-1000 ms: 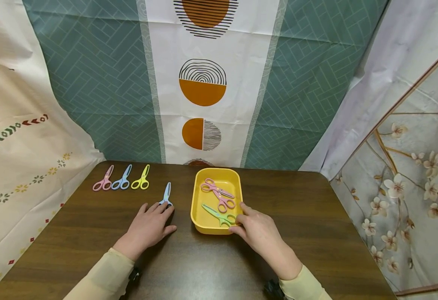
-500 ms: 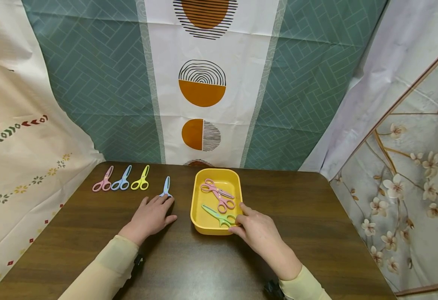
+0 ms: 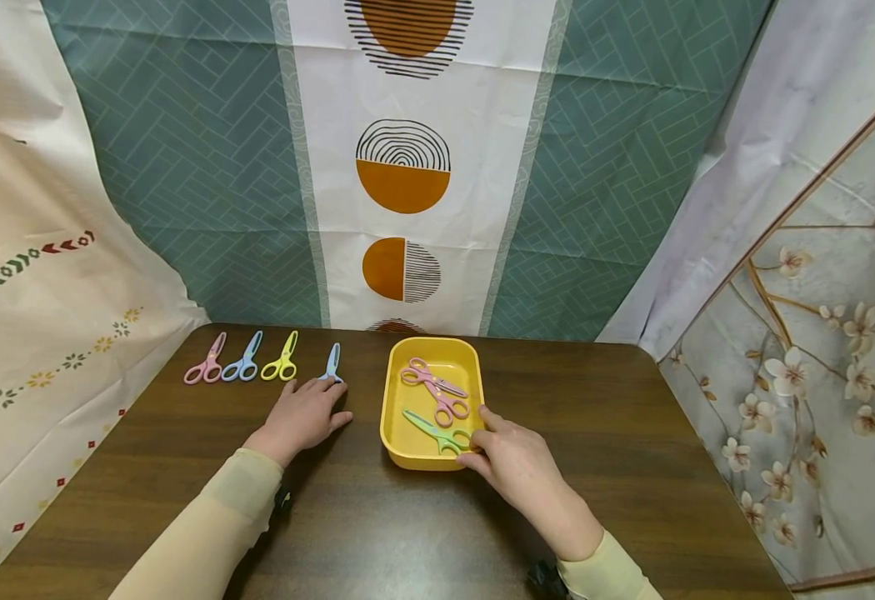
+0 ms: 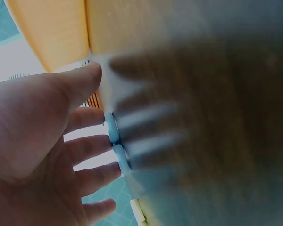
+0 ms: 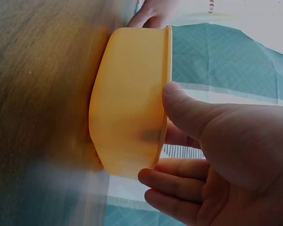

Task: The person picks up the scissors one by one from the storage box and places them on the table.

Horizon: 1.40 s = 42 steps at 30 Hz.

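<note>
My left hand (image 3: 304, 415) lies palm down on the table, its extended fingertips on the handles of light-blue scissors (image 3: 333, 360). The left wrist view shows these fingers touching two blue handle rings (image 4: 112, 128) without curling round them. My right hand (image 3: 516, 462) pinches the near right corner of a yellow plastic box (image 3: 389, 408); in the right wrist view the thumb presses its rim and a finger reaches behind it. Inside the box lie pink scissors (image 3: 437, 390), apparently two crossed pairs, and green scissors (image 3: 432, 429).
Pink scissors (image 3: 206, 360), blue scissors (image 3: 242, 358) and yellow scissors (image 3: 281, 358) stand in a row at the table's back left, blades pointing away. The dark wooden table (image 3: 595, 417) ends at a patterned curtain (image 3: 220, 167).
My left hand has slid the blue scissors forward, away from me, until they are nearly level with the row. The right hand and the box have stayed put.
</note>
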### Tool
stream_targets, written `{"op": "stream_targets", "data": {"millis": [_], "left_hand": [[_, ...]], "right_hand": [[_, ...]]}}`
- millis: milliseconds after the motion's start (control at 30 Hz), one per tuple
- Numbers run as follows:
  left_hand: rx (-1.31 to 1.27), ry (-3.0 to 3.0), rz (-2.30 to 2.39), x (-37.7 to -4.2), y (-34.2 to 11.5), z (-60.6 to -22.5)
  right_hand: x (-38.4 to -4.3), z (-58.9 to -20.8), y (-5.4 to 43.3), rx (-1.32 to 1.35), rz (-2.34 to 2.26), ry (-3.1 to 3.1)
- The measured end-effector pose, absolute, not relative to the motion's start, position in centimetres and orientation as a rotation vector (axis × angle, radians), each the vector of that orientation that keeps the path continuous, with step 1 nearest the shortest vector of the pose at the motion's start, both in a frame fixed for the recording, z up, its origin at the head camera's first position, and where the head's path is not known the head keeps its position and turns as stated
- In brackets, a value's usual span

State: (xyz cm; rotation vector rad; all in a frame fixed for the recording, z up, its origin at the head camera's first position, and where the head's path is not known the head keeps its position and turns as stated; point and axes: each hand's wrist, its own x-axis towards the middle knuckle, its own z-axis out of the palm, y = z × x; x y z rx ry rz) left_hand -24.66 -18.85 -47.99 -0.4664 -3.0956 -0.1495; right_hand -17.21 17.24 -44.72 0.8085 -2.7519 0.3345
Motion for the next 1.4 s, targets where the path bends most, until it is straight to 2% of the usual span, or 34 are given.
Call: {"op": "stream_targets", "data": {"millis": [500,1400], "left_hand": [[-0.422,-3.107,-0.170,-26.6,-19.1,-47.6],[-0.409,-3.100,-0.158,-27.2,-20.1,-47.7]], "right_hand": [[-17.2,-44.7,17.2,0.805,0.326,-2.752],[-17.3,-44.8,17.2,0.804,0.333,-2.755]]}}
